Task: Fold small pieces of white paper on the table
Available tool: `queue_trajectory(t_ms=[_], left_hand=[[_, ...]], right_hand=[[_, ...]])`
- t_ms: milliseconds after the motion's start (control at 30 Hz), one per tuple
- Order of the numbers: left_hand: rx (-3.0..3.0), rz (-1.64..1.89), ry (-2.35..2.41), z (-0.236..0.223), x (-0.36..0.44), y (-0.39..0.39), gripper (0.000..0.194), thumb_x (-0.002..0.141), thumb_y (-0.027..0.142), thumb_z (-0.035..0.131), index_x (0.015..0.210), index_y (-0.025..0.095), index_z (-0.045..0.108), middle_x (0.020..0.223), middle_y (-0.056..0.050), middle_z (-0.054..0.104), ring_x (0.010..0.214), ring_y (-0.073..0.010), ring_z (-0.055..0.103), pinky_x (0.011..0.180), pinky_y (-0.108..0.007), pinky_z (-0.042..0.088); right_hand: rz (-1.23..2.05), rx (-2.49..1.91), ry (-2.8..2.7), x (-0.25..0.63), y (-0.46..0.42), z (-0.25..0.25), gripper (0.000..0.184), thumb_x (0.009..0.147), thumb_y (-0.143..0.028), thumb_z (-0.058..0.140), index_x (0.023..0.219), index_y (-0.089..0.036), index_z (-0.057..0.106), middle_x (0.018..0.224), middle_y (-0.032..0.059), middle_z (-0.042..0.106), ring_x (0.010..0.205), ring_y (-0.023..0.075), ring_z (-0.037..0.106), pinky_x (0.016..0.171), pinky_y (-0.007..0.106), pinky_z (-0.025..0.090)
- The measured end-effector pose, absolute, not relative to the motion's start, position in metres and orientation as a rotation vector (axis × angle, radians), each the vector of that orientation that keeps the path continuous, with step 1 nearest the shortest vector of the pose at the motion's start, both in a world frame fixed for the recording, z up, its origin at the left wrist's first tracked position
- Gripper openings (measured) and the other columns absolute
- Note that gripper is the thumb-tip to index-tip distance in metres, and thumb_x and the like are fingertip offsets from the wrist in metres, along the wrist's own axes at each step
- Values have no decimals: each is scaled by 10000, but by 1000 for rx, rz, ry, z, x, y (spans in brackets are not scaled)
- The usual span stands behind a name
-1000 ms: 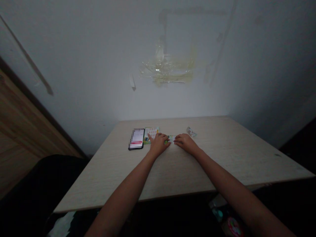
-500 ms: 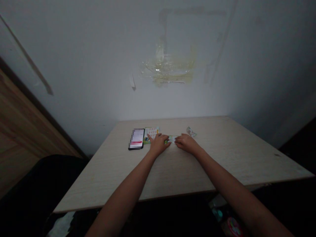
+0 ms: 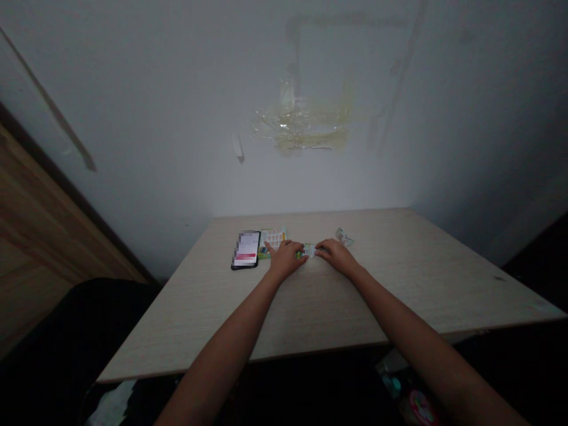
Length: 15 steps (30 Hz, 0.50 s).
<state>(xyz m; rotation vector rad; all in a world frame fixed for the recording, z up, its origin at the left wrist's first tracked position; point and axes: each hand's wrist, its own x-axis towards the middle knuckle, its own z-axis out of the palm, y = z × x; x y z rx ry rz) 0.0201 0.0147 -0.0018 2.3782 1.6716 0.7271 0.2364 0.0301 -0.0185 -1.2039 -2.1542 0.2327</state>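
My left hand (image 3: 284, 258) lies on the table over the right part of a printed sheet (image 3: 274, 236), little finger spread to the left. Its thumb and index finger close on the left end of a small, flat green-and-white printed piece (image 3: 309, 250). At the right end of that piece, the bent fingers of my right hand (image 3: 336, 255) are pinched together. The piece lies flat or nearly so; its ends are hidden under my fingers, and its exact kind is too small to make out. Just beyond my right hand is a crumpled printed scrap (image 3: 344, 237).
A phone (image 3: 246, 251) with a lit, partly blurred screen lies left of the sheet. The pale wooden table (image 3: 399, 290) meets a wall (image 3: 177, 118) with peeling clear tape (image 3: 306, 127). Below the front edge, at right, a pink round item (image 3: 420, 407) shows in shadow.
My right hand's fingers have drawn together and shifted slightly at the piece's right end. My left hand, the phone and the sheet stay in place.
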Motion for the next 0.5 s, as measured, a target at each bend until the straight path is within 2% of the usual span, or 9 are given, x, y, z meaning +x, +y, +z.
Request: queue_trajectory(t_ms=[233, 500], left_hand=[[2351, 726, 1630, -2, 18, 12, 192, 826, 458, 658, 964, 334, 708, 1248, 25, 688, 1296, -298, 477, 1056, -776, -152], [2336, 703, 1653, -2, 20, 11, 214, 824, 470, 654, 986, 337, 696, 1275, 30, 674, 1294, -296, 474, 1062, -779, -126]], right_hand=[[321, -1160, -2172, 244, 36, -19, 129, 847, -324, 710, 874, -206, 754, 921, 58, 731, 921, 208, 637, 876, 362, 443], [178, -1330, -2141, 230, 34, -19, 297, 921, -445, 601, 906, -188, 749, 942, 81, 701, 940, 213, 599, 873, 360, 417]])
